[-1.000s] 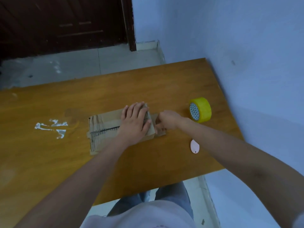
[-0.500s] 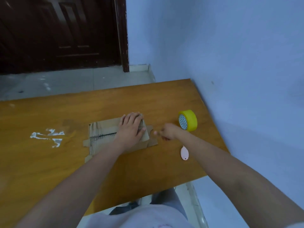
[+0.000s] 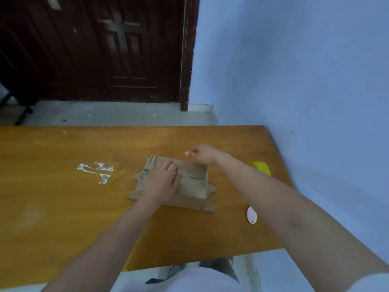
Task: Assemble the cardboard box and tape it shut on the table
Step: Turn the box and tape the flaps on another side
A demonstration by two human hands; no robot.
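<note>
A brown cardboard box [image 3: 189, 190] lies on the wooden table [image 3: 63, 207], partly raised, with its hollow inside showing at the right end and small flaps sticking out at the sides. My left hand [image 3: 162, 182] presses down on the box's left part. My right hand [image 3: 200, 154] hovers at the box's far right edge with curled fingers and the thumb pointing left; whether it holds the edge is unclear. The yellow tape roll [image 3: 262, 167] stands to the right, partly hidden behind my right forearm.
A small pink oval tag [image 3: 251, 214] lies on the table right of the box. White smears [image 3: 94, 169] mark the table left of it. A blue wall runs close along the table's right side, and a dark door stands beyond the far edge.
The box has gone from flat to partly raised, with its inside showing. My right hand moved from the box's right end up to its far edge. The camera tilted up.
</note>
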